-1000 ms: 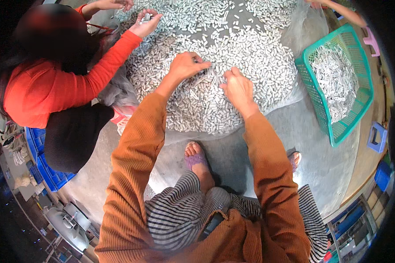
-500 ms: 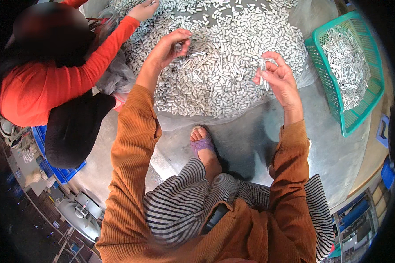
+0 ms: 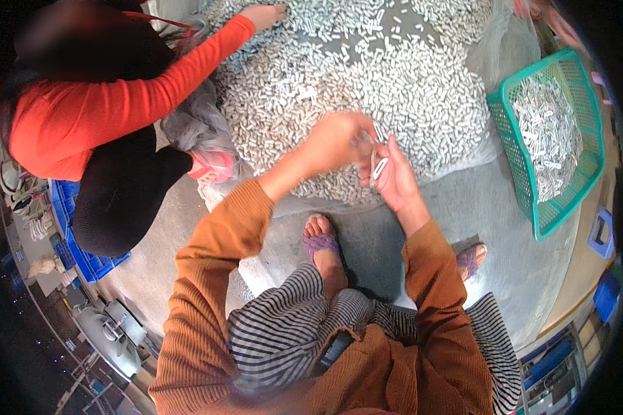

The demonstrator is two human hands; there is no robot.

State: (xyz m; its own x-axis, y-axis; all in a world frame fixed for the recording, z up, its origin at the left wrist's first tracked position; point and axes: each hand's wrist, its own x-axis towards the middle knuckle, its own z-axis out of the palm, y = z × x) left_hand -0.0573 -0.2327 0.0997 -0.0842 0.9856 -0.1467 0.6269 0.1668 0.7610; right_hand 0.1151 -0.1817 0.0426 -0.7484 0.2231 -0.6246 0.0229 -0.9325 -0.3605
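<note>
Just in front of the heap's near edge my two hands meet. My right hand (image 3: 399, 184) is closed around silvery metal pieces; one flat oval link with a slot through it (image 3: 379, 168) shows at the fingers. Against these fingers my left hand (image 3: 336, 142) is curled and smeared by motion, so whether it holds a piece is hidden. Beneath and beyond both hands spreads a wide heap of small silvery oblong metal pieces (image 3: 422, 97), lying on a clear plastic sheet (image 3: 457, 162).
At the right stands a green plastic basket (image 3: 547, 227) holding many slim metal pieces (image 3: 548, 131). A co-worker in a red sleeve (image 3: 152, 104) crouches at the left, one hand (image 3: 263, 16) over the heap. Blue crates (image 3: 90, 259) stand behind that person. Another person's hand (image 3: 564, 28) shows at the upper right.
My left hand has swung right and nearer, up to my right hand. The right hand has come nearer and a little left. The co-worker's hand has shifted slightly right over the heap.
</note>
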